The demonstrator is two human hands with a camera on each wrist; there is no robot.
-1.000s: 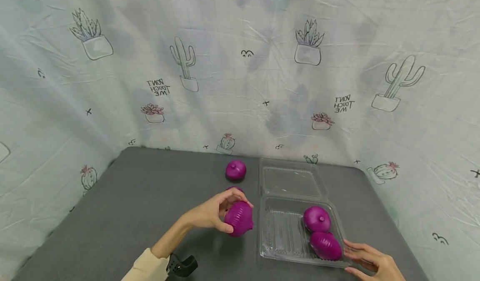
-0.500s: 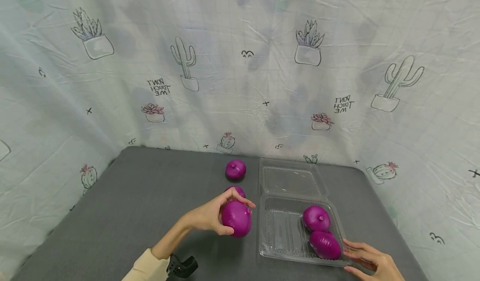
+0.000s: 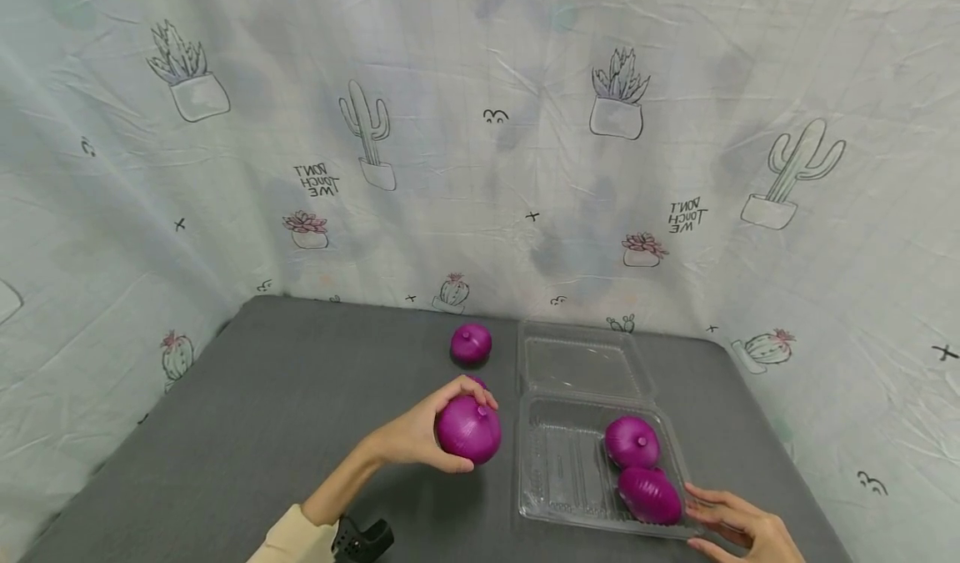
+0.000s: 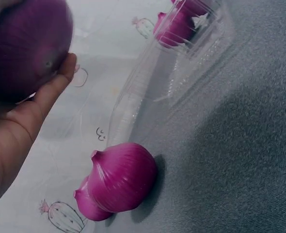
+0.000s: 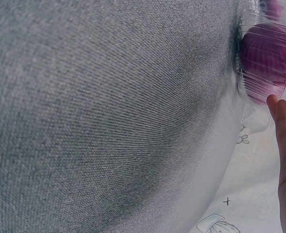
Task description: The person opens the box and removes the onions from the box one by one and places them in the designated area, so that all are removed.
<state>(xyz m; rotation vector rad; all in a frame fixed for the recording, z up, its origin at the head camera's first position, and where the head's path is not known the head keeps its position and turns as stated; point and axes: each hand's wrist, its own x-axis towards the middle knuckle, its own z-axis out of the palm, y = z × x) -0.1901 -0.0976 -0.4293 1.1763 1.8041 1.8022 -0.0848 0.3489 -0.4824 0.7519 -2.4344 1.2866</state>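
My left hand (image 3: 420, 434) grips a purple onion (image 3: 468, 431) above the table, left of the clear hinged box (image 3: 558, 517); in the left wrist view the held onion (image 4: 29, 43) fills the upper left corner. Two more onions (image 3: 632, 441) (image 3: 649, 495) lie in the right part of the box, whose lid (image 3: 581, 363) lies open towards the back. My right hand (image 3: 742, 525) touches the box's right edge near its front corner, fingers extended; the right wrist view shows its fingertips at the clear wall (image 5: 262, 90).
On the grey table (image 3: 300, 379) one onion (image 3: 471, 344) stands near the back, left of the lid. Another (image 4: 123, 177) is in front of it, mostly hidden behind my left hand in the head view. A patterned curtain (image 3: 450, 129) hangs behind.
The onion in my left hand has turned, its tip swinging from the lower right to face up and towards the head camera. Left hand and onion have shifted slightly left. My right hand stays at the box.
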